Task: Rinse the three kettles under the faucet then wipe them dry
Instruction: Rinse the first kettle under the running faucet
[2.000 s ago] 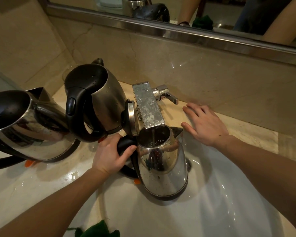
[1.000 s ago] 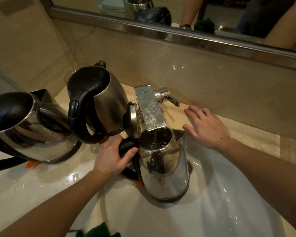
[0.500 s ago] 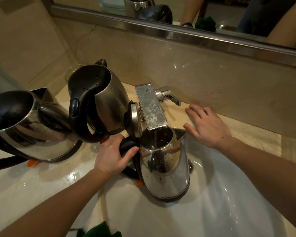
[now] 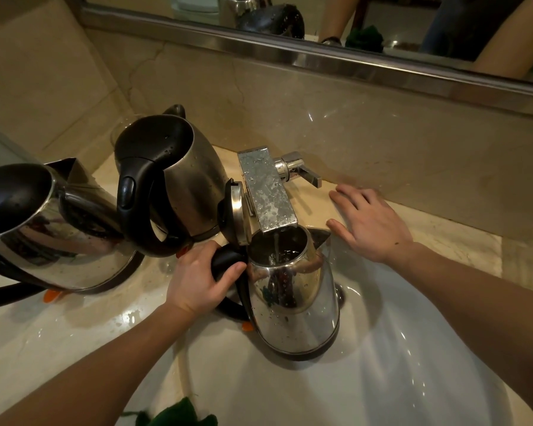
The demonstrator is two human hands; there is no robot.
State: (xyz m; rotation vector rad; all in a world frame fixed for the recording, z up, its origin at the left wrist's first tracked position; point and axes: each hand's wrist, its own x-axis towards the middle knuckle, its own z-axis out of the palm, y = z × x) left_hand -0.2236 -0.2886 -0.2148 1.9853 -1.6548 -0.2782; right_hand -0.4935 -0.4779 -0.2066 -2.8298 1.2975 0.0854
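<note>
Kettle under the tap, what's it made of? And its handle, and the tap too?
The kettle looks like polished metal, probably stainless steel: its body mirrors the room like a looking glass and is beaded with drops. Its handle, gripped by the left hand, is dull black, likely plastic. The tap is shiny silvery metal, perhaps chrome-plated, with water spots.

The scene was lit dimly, in a warm yellow cast. Small bright glints were thrown on the wet white sink (image 4: 397,379), the steel kettle (image 4: 292,309) and the faucet (image 4: 268,192). Soft shadows were laid on the bench (image 4: 59,339). The mirror frame (image 4: 320,56) was slightly bowed by the wide-angle lens. The green cloth (image 4: 179,418) at the bottom edge was rendered dark, with little detail.
</note>
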